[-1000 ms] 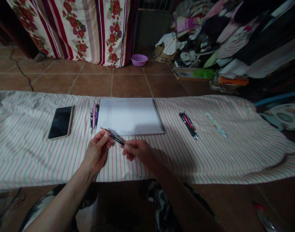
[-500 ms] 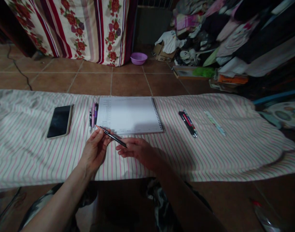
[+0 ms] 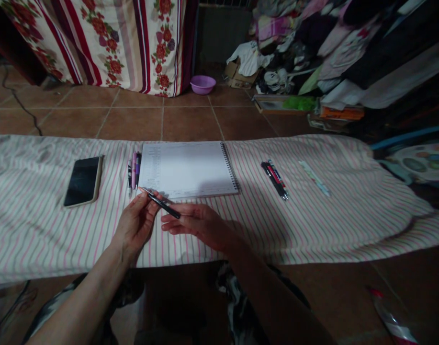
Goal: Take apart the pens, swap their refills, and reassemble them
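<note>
A slim black pen slants above the near edge of a spiral notebook, which lies open on the striped cloth. My left hand pinches the pen's pale tip end between thumb and fingers. At the pen's dark rear end, my right hand has its thumb and forefinger against the barrel; its other fingers stretch out below. Just left of the notebook are three pens, including a pink one and a purple one. The page carries faint print along its left side and bottom edge.
A phone lies to the left on the striped cloth. Several pens and a pale green pen rest to the right. Beyond, a purple basin stands on the tiles near a floral curtain. A bottle lies at lower right.
The whole view has shifted slightly, so everything appears a little farther left. Both hands keep nearly the same hold on the pen, with its angle a little changed.
</note>
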Available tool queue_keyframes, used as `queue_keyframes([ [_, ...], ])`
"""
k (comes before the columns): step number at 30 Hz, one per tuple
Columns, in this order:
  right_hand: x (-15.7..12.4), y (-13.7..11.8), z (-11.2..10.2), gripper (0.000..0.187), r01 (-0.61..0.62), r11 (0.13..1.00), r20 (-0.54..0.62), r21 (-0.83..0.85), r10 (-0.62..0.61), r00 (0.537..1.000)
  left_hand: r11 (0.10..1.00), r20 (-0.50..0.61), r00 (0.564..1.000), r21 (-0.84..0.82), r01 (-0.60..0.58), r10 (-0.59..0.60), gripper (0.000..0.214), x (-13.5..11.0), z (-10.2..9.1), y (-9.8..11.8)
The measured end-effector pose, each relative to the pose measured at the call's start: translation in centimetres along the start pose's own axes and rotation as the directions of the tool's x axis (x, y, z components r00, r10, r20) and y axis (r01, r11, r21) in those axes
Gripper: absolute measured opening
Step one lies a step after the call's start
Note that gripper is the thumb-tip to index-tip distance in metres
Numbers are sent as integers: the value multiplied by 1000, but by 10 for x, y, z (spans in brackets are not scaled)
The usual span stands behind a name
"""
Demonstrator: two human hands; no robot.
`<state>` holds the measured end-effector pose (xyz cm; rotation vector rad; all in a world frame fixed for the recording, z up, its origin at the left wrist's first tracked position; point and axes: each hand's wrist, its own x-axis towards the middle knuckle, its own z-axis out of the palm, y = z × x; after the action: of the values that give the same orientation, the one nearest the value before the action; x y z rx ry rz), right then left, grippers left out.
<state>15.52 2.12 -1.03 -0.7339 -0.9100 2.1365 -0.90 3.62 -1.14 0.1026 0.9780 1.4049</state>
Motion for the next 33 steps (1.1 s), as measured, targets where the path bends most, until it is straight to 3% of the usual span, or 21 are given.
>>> queue_keyframes([
  [14,11,3,11,33,31,998,-2,-47,-31,1000,996,60,994,1,90,-89,15,5,-9,2],
  [25,11,11,-2,32,-1,994,2,-108,1,1000,1000,106,994,13,5,-7,19,3,-6,2],
  [33,10,7,3,34,-28,989,-45,-143,22,999,999,97,995,43,-15,10,19,2,-5,5],
])
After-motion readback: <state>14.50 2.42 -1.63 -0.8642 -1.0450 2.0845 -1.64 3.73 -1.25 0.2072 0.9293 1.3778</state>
